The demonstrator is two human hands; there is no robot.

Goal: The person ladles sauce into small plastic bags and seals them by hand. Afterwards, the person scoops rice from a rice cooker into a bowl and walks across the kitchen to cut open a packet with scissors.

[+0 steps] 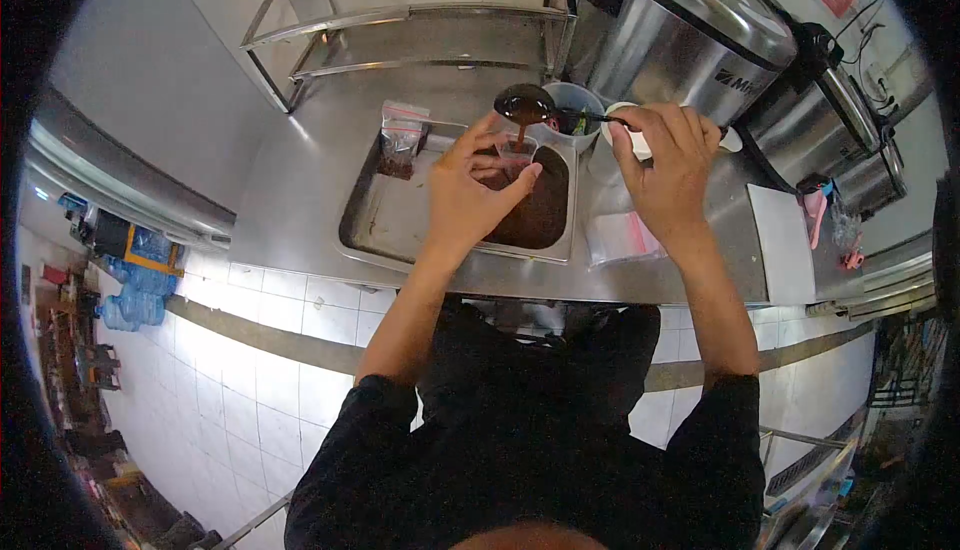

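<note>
My right hand [668, 162] grips the dark handle of a ladle [525, 104]. Brown sauce fills its bowl, and a thin stream runs from it into a small clear plastic bag [517, 153]. Around that bag the fingers of my left hand [470, 188] are curled, keeping its mouth upward below the ladle. Both are over a metal pan [572, 212] with dark brown sauce [535, 215] in it. To its left is a shallow metal tray [385, 212], where a zip bag [403, 140] with brown contents lies at the back.
Flat zip bags [622, 237] lie right of the pan. Behind stand a translucent tub [572, 100] with something green inside and a large steel container [700, 25]. A steel rack [420, 35] rises at the back. A white board [780, 240] and pink scissors [852, 255] are at right.
</note>
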